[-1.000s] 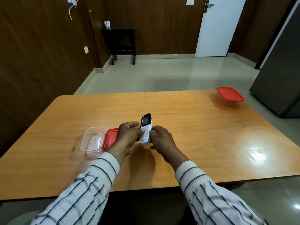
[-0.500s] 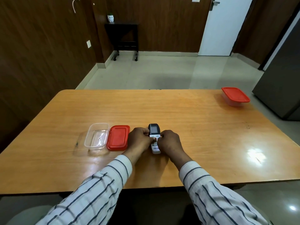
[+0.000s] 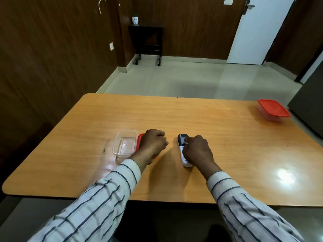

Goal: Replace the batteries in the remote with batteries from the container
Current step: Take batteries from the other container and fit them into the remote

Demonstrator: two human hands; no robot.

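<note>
Remote (image 3: 183, 151) flat on table (image 3: 209, 123), right hand (image 3: 197, 151) resting loosely on it, left hand (image 3: 153, 143) loosely curled, holding nothing visible, over red lid (image 3: 139, 142); likely finishing: let go gently, then recap clear container (image 3: 125, 143).

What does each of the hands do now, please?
Left hand: closed in a loose fist, whether it holds anything cannot be told.
Right hand: resting on the remote.

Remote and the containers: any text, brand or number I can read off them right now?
None is legible.
Remote: the screen end and the buttons carry small marks, too blurred to read; the right hand covers much of it.
Open clear container: no print visible.
Far lidded container: red lid plain.
Wall plates: no readable marking.
</note>
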